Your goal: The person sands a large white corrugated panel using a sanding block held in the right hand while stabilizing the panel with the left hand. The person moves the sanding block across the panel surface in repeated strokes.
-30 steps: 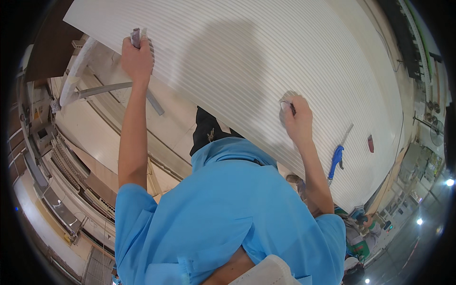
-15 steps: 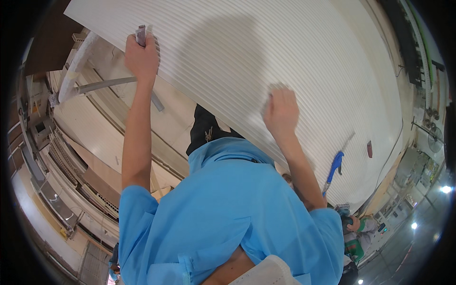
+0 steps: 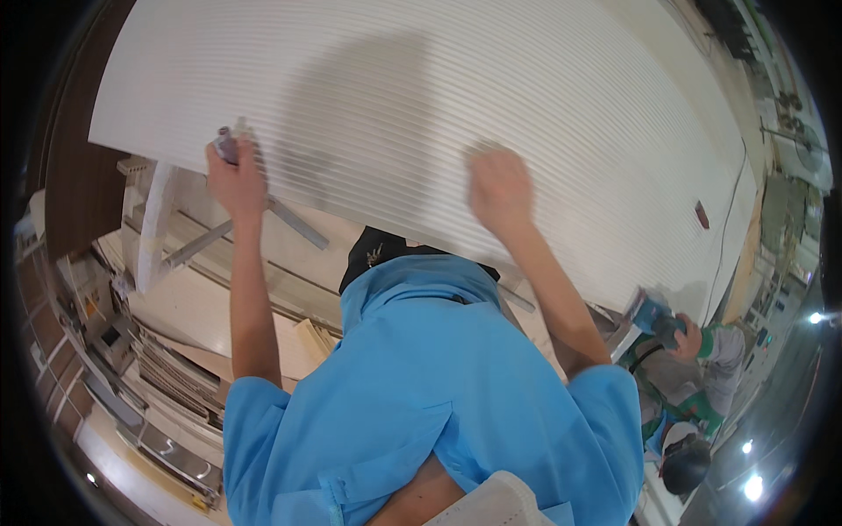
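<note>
Sanding pass under way: my left hand (image 3: 235,180) grips the ribbed white panel (image 3: 526,114) edge, my right hand (image 3: 498,188) presses flat, blurred; next stroke needs even pressure.

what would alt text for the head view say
A person in a blue shirt presses both hands on a large white ribbed panel: the left hand grips a small tool at its edge, the right hand lies blurred on its face.
</note>
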Demonstrator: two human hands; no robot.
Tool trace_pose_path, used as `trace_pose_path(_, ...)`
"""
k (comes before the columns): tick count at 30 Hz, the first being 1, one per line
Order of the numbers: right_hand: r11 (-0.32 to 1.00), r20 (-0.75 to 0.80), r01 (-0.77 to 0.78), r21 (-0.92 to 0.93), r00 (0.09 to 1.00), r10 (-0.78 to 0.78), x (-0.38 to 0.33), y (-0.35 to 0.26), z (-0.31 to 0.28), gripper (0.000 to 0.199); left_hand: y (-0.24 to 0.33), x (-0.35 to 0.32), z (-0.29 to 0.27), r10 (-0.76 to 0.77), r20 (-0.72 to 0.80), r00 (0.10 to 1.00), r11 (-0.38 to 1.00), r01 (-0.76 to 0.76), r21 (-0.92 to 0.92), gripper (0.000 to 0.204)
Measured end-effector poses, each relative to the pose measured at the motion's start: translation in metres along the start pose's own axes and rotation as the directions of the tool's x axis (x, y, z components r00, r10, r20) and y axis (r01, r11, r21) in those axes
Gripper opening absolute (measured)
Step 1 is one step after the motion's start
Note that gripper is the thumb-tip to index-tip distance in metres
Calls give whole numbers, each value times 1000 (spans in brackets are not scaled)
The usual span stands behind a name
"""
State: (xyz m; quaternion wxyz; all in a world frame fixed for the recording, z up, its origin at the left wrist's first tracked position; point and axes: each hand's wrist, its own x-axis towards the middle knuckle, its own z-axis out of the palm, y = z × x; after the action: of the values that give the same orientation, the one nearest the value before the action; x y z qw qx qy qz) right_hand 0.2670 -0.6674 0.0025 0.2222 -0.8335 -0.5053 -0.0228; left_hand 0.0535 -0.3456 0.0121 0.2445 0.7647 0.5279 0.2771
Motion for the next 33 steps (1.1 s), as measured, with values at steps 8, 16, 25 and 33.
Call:
trace_pose_path(8,922,-132,-384,39,913,386,-44,23,-96,12,-30,51,-3,172,14,985,957,-170,233,37)
trace_pose_path(16,965,-41,-219,-144,976,215,-56,49,-65,20,-21,40,-6,138,36,990,978,-142,156,39)
trace_pose_path(25,999,-144,28,36,989,-23,41,-21,17,25,-37,48,-4,90,145,985,916,-25,-399,27)
trace_pose_path(33,799,-206,-322,507,855,475,123,-127,66,12,47,34,24,382,739,555,725,316,-612,24)
